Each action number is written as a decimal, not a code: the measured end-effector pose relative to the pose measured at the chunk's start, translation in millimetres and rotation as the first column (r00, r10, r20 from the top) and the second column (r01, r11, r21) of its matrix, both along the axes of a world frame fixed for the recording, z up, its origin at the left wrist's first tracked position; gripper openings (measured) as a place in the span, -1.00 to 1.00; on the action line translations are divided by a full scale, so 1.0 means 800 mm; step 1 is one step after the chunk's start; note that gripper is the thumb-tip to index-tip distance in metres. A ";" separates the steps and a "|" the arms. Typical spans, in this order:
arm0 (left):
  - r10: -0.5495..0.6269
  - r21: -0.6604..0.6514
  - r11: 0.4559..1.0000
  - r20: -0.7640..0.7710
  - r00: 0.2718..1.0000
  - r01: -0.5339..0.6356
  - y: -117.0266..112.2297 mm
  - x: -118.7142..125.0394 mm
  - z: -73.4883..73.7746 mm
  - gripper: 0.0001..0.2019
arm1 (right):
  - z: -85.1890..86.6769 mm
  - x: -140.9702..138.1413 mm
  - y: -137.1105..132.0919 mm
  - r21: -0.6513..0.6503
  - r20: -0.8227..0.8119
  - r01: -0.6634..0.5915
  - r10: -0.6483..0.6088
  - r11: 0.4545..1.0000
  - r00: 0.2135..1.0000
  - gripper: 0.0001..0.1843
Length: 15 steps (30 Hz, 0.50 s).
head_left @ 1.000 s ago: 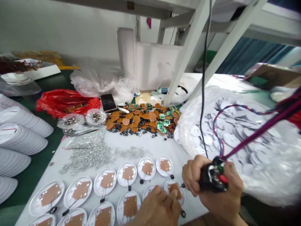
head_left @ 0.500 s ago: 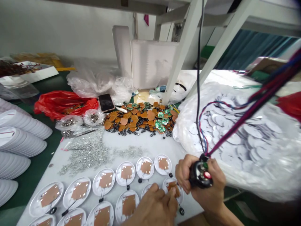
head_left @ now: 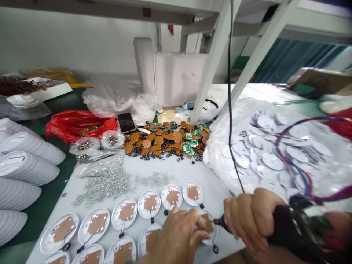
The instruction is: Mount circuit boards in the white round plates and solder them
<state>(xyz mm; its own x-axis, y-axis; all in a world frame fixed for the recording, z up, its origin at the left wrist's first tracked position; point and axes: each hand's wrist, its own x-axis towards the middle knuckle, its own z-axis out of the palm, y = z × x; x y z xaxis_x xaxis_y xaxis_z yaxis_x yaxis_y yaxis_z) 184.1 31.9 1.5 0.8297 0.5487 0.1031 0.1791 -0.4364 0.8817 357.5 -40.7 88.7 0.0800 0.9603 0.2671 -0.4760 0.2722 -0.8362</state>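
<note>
The left hand (head_left: 177, 234) is curled, its fingers (head_left: 196, 228) closed on the edge of a brown square board (head_left: 208, 223), which lies on a white plastic disc (head_left: 211, 238) right under those fingertips. The right hand (head_left: 244, 216) is wrapped firmly round a black corded hand tool (head_left: 291, 229), probably a soldering iron. Its metal tip (head_left: 218, 221) reaches the board just past the left fingertips, though whether it touches is hard to tell from here. The step in hand looks like work at that board's edge, and the next move calls for the left fingers to hold it steady while the tip stays on its spot. Beyond the fingers lie a row of similar white discs (head_left: 172, 197) and a heap of orange boards (head_left: 165, 141). Past the right fingers sits a clear plastic bag (head_left: 217, 157) of blank discs.
</note>
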 end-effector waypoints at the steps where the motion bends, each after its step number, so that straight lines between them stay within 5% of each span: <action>1: 0.016 -0.061 0.998 0.001 1.000 -0.016 0.002 0.000 0.006 -0.87 | 0.000 -0.002 -0.001 -0.004 -0.018 0.019 -0.019 1.000 1.000 -0.66; 6: 0.044 -0.230 0.972 -0.051 0.998 -0.055 0.007 -0.001 0.014 -0.91 | 0.007 -0.024 -0.006 -0.096 -0.102 0.220 -0.230 0.971 0.968 -0.27; 15: 0.004 -0.210 0.978 0.011 1.000 -0.002 0.004 -0.001 0.017 -0.88 | 0.006 -0.026 0.000 -0.100 -0.149 0.186 -0.199 0.977 0.968 -0.27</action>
<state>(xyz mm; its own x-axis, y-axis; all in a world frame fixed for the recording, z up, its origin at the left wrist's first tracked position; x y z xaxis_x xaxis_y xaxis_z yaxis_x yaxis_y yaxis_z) 183.2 35.2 15.2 0.8274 0.5616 -0.0050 0.1694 -0.2410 0.9556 336.4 -40.8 93.8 0.3002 0.9413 0.1543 -0.5494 0.3029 -0.7787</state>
